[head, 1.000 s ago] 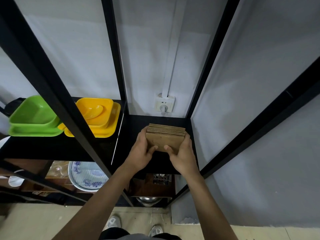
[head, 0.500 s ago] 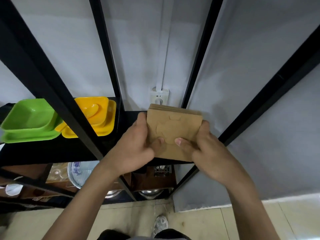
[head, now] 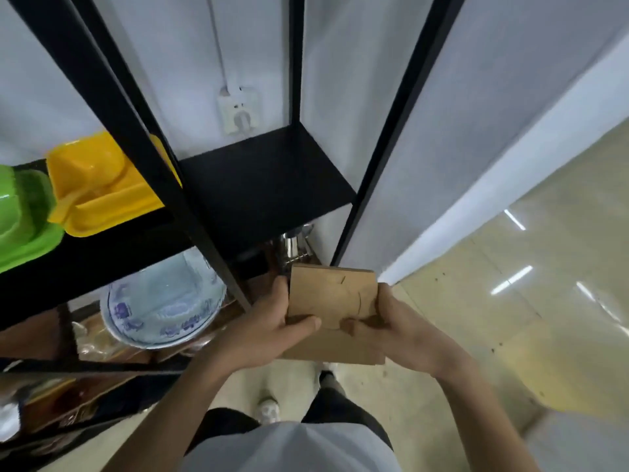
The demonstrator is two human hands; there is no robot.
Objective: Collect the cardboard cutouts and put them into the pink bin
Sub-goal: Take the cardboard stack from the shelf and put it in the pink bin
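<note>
Both hands carry the load: left hand (head: 269, 330) and right hand (head: 391, 330) are each closed on the stack of cardboard cutouts (head: 332, 301), thumbs pressed onto the top sheet near its near edge, the other fingers curled under and out of sight. The stack is off the rack, in the air in front of the body, below and just in front of the black shelf (head: 272, 185), whose surface is bare.

Step in hand, as I judge it: carry the stack to the pink bin (none in view, so the route cannot be read from here).

To do it well:
- keep thumb pressure even on both sides, so the sheets do not fan or slide; a lower sheet already pokes out past the near edge
- hold the stack close to level, since loose pre-cut pieces may drop out (cut lines show on the top face)
- clear the black upright (head: 354, 216) just beyond the far edge before turning

Orientation: stack lies nearly flat, broad face up toward the camera. Outline is roughly rectangular; long axis seems to run away from the body, far edge toward the rack, near edge toward the person, but wide-angle distortion makes this uncertain. The 2 hands grip the left and right side edges.
</note>
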